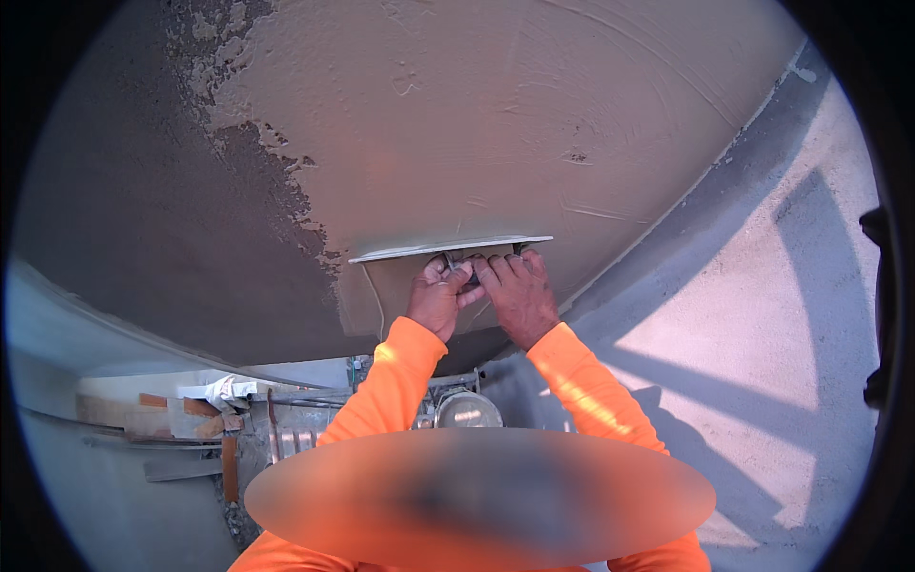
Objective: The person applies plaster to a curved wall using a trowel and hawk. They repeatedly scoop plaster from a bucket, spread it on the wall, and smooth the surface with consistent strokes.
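Observation:
A plastering trowel (pixel 453 249) lies with its long, pale blade edge against a broad surface, tilted slightly up to the right. Both hands are closed at its near side. My left hand (pixel 437 297) has its fingers bent around the handle's left part, most of which is hidden. Close beside it, my right hand (pixel 521 297) curls over the handle from the right, knuckles up. Smooth, wet-looking beige plaster (pixel 429 133) spreads beyond the blade. Its ragged left edge borders a darker, rougher area (pixel 133 200). Thin ridges and trowel marks run across the plaster.
On the right is a pale grey wall (pixel 734 315) with sunlight and shadow bands. Below, behind my arms, stands a round bucket (pixel 468 410). Wood pieces (pixel 230 469), rails and a crumpled white bag (pixel 227 391) lie at the lower left.

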The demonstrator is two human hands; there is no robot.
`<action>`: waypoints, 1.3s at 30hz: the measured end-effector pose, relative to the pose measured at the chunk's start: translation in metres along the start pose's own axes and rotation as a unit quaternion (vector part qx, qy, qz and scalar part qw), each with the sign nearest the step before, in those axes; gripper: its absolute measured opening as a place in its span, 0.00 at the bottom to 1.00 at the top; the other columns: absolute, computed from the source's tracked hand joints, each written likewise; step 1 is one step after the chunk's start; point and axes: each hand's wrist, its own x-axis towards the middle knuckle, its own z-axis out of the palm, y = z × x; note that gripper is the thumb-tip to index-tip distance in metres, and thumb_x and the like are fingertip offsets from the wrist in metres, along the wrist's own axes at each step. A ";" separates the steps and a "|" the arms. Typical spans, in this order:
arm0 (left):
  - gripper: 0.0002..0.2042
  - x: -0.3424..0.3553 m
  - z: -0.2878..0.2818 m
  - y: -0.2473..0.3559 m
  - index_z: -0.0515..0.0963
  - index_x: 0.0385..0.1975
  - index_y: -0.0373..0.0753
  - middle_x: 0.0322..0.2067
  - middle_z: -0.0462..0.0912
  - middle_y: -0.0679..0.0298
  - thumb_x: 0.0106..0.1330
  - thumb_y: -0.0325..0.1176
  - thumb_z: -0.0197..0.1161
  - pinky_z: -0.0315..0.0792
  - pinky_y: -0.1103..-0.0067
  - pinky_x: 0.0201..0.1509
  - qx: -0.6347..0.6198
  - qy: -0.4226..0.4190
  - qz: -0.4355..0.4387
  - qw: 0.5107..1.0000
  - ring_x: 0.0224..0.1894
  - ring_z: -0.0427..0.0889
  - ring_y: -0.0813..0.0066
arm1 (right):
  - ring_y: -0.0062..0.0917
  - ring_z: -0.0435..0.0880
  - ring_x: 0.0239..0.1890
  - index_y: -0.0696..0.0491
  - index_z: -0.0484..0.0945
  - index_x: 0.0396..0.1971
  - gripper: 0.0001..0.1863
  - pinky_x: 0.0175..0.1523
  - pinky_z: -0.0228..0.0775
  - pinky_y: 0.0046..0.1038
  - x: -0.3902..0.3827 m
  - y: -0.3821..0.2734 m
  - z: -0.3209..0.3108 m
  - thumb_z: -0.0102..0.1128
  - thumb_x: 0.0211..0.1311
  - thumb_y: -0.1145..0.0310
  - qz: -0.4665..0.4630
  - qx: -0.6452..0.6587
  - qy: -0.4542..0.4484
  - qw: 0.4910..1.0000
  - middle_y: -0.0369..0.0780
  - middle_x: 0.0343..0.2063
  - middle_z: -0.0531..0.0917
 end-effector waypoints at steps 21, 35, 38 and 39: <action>0.22 -0.057 0.226 0.299 0.78 0.51 0.32 0.45 0.84 0.57 0.71 0.45 0.70 0.86 0.73 0.47 0.172 -0.191 0.196 0.946 0.46 0.87 0.67 | 0.45 0.83 0.45 0.53 0.79 0.58 0.21 0.51 0.78 0.41 0.189 0.102 -0.323 0.63 0.65 0.75 -0.053 0.010 0.098 0.994 0.47 0.41 0.83; 0.33 -0.119 0.371 0.471 0.50 0.76 0.30 0.74 0.56 0.38 0.81 0.45 0.52 0.71 0.57 0.73 0.244 -0.288 0.298 0.877 0.73 0.65 0.42 | 0.27 0.81 0.61 0.55 0.74 0.68 0.25 0.68 0.69 0.28 0.305 0.154 -0.504 0.54 0.71 0.78 -0.057 0.116 0.138 0.982 0.44 0.59 0.85; 0.33 -0.145 0.356 0.462 0.52 0.76 0.30 0.73 0.58 0.38 0.80 0.44 0.53 0.73 0.57 0.71 0.288 -0.311 0.381 0.822 0.72 0.67 0.43 | 0.28 0.82 0.60 0.56 0.75 0.66 0.25 0.68 0.69 0.29 0.310 0.154 -0.528 0.56 0.70 0.76 0.007 0.077 0.177 0.981 0.44 0.58 0.85; 0.33 -0.153 0.345 0.457 0.52 0.76 0.30 0.72 0.59 0.37 0.80 0.44 0.53 0.73 0.58 0.70 0.300 -0.321 0.401 0.804 0.72 0.67 0.43 | 0.30 0.82 0.61 0.55 0.75 0.67 0.25 0.69 0.68 0.30 0.305 0.156 -0.532 0.58 0.69 0.75 0.041 0.048 0.205 0.977 0.45 0.59 0.85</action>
